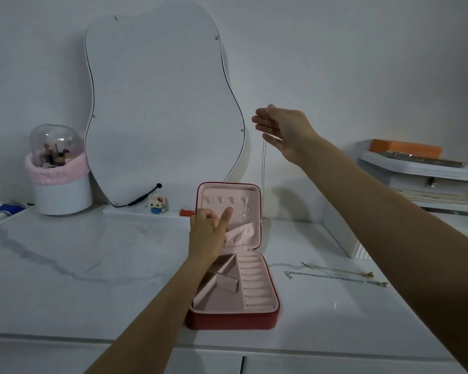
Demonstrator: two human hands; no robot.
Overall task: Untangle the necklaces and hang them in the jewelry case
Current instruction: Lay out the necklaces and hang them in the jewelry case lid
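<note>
**Hanging a freed chain in the lid**

The step in hand looks to be the hanging of one necklace. The right hand (pixel 281 128) is holding up a thin silver necklace (pixel 263 163), its grip pinched on the top of the chain with the other fingers loosely spread. The chain is dangling straight down, long axis vertical from twelve to six o'clock, its lower end reaching beside the right edge of the open lid.

The jewelry case (pixel 233 317), red outside and pink inside, is lying open on the white counter (pixel 92 265) with its lid (pixel 229 190) standing upright at the twelve o'clock side. The left hand (pixel 208 233) is reaching into the lid, index finger stretched toward the row of hooks (pixel 224 199), the remaining fingers curled and gripping nothing that can be seen. It seems to be pressing the pink pocket flap (pixel 241 230).

Two more necklaces (pixel 338 275) are lying on the counter at three o'clock of the case, stretched roughly nine to three, close together; whether they are touching is unclear.

The next move probably calls for carrying the chain toward nine o'clock and looping its top over a hook without letting it swing.
</note>
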